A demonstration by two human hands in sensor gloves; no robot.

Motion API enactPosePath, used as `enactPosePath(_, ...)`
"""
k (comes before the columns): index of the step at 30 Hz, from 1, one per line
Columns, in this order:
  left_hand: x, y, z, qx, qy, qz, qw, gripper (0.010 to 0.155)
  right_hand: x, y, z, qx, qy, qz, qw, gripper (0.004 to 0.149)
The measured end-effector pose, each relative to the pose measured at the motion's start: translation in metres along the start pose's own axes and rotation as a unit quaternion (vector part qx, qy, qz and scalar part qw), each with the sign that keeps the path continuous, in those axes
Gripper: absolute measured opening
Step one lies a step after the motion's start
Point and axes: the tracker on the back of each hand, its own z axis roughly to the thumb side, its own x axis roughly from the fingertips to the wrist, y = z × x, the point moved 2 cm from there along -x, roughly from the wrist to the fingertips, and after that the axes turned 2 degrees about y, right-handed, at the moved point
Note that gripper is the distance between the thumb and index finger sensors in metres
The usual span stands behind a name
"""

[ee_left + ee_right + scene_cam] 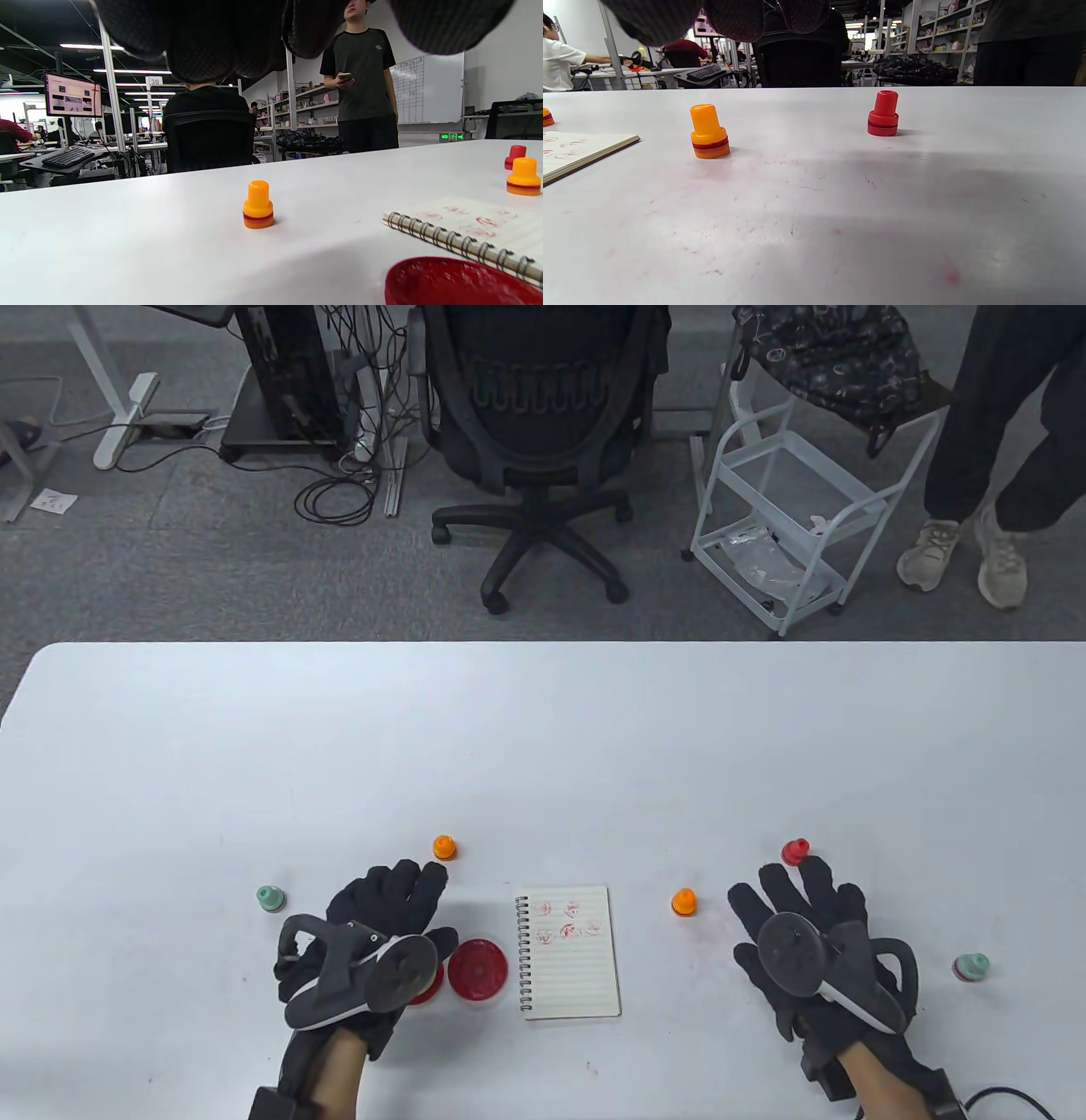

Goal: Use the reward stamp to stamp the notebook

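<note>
**Both hands flat on the tabletop, stamps standing untouched**

Nearest the camera, the left hand (373, 937) and the right hand (810, 937) rest palm down on the white tabletop (543, 746), each with a tracker strapped to its back. Neither grip holds anything: the fingers of both lie straight and spread, pointing away from the person.

Just right of the left hand sits a round red ink pad (477, 971), with a second red disc partly hidden under that hand's tracker. Beside the pad lies the spiral notebook (568, 952), open to a lined page whose upper part carries several red stamp prints; its wire binding faces the pad. The left wrist view shows the pad's rim (458, 281) close in, the notebook (471, 231) behind it.

Five stamps stand upright and apart from the notebook. An orange stamp (444, 847) stands just beyond the left hand's fingertips. A green stamp (270, 898) stands to the left of that hand. Another orange stamp (683, 902) stands between the notebook and the right hand. A red stamp (795, 852) stands at the right hand's fingertips; whether it touches them cannot be told. A second green stamp (970, 966) stands to the right of that hand.
</note>
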Motion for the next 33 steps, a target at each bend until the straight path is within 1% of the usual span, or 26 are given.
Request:
enactPosePath(1,0.001,-0.003,-0.004,0.002,-0.003,0.007,1.000,0.072,0.000,0.000,0.000,0.003,-0.002,0.003,1.000,0.065)
enactPosePath(5,0.007,-0.017,-0.032,0.058,-0.027,0.038,0.997,0.073,0.002,0.003,-0.001,0.004,-0.006,-0.006,1.000,0.065)
enactPosePath(9,0.011,-0.027,-0.064,0.057,-0.056,0.035,0.996,0.073,0.002,0.004,-0.001,0.003,-0.008,-0.010,1.000,0.065)
enactPosePath(13,0.011,-0.028,-0.097,0.065,-0.089,0.026,0.994,0.073,0.001,0.002,-0.003,0.001,-0.013,-0.003,1.000,0.065)
enactPosePath(15,0.011,-0.023,-0.112,0.077,-0.107,0.017,0.991,0.074,0.001,0.002,-0.003,-0.003,-0.014,0.000,1.000,0.065)
enactPosePath(17,0.013,-0.013,-0.127,0.088,-0.129,0.003,0.988,0.075,0.001,0.002,-0.003,-0.005,-0.015,0.002,1.000,0.066)
enactPosePath(19,0.017,0.002,-0.144,0.096,-0.154,-0.027,0.983,0.076,0.001,0.002,-0.003,-0.003,-0.016,0.003,1.000,0.065)
enactPosePath(20,0.019,0.007,-0.149,0.095,-0.162,-0.036,0.982,0.075,0.001,0.002,-0.003,-0.003,-0.016,0.003,1.000,0.065)
enactPosePath(24,0.030,0.038,-0.170,0.075,-0.194,-0.096,0.974,0.075,0.001,0.002,-0.003,-0.002,-0.016,0.003,1.000,0.065)
enactPosePath(28,0.035,0.059,-0.177,0.055,-0.204,-0.134,0.968,0.073,0.000,0.001,-0.003,-0.001,-0.018,0.008,1.000,0.065)
enactPosePath(33,0.031,0.071,-0.176,0.027,-0.207,-0.139,0.968,0.069,0.001,0.001,-0.003,-0.001,-0.020,0.014,1.000,0.065)
